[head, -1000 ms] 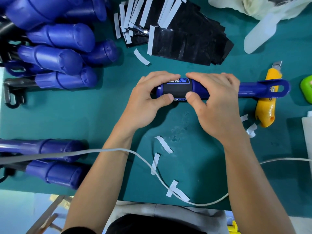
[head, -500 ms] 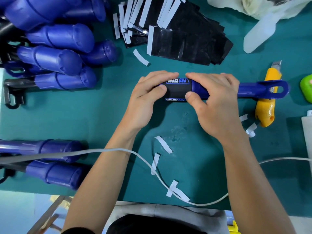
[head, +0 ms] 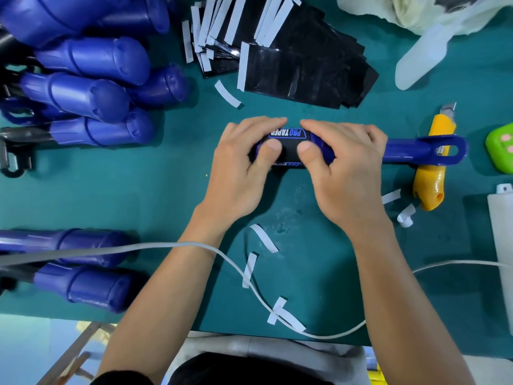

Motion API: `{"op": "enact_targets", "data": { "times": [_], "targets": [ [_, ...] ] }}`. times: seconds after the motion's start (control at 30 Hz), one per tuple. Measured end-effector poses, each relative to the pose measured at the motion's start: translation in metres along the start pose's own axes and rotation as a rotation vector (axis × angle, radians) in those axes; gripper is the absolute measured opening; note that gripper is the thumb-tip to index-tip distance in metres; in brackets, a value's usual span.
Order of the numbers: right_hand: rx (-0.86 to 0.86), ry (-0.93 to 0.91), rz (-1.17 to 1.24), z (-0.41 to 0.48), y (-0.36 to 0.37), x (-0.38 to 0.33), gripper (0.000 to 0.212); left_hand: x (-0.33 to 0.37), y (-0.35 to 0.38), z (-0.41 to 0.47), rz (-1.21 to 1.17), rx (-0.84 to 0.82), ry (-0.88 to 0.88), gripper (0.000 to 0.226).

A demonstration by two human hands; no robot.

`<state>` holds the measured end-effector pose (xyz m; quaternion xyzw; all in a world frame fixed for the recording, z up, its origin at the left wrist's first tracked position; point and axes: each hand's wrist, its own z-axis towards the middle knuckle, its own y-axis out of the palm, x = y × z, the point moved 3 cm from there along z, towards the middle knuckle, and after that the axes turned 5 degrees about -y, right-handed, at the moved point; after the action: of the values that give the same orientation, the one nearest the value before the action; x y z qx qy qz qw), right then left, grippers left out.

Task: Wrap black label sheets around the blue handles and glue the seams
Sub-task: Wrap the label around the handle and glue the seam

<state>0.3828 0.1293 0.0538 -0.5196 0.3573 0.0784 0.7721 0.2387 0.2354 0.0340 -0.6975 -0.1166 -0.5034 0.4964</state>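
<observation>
A blue handle [head: 416, 151] is held flat on the green bench [head: 138, 190], its looped end lying across a yellow knife [head: 430, 176]. A black label [head: 288, 147] is already wrapped around the thick end, with its printed panel facing up. The left hand [head: 241, 173] is clenched on the label's left part, and the right hand [head: 344, 173] on its right part and the handle beside it. Both thumbs are pressed onto the black face, the fingers curled over the far side. The wrap on this handle appears nearly done. The seam itself is not visible, so it cannot be told whether it has been glued; the pressing suggests that it is being closed or smoothed.

Much seems to be left. A heap of handles [head: 91, 87] at far left and two more handles [head: 83, 284] at near left show no labels on their visible sides. A stack of unused label sheets [head: 291, 59] lies beyond the hands. Peeled white strips [head: 263, 237] are scattered over the bench. A white bottle [head: 502, 232], possibly the glue, stands at the right edge.
</observation>
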Motion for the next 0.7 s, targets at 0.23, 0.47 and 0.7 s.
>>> {"op": "enact_targets", "data": {
  "times": [0.23,0.47,0.7],
  "targets": [
    [-0.048,0.023,0.051,0.000,-0.002,0.007,0.033,-0.006,-0.002,0.005,0.013,-0.044,0.042,0.032],
    [-0.040,0.033,-0.099,0.003,0.004,-0.006,0.037,-0.002,0.000,0.003,0.063,-0.033,0.065,0.039],
    [-0.159,0.009,0.011,0.001,-0.019,0.014,0.044,-0.002,0.000,0.002,0.055,-0.017,0.051,0.038]
  ]
}}
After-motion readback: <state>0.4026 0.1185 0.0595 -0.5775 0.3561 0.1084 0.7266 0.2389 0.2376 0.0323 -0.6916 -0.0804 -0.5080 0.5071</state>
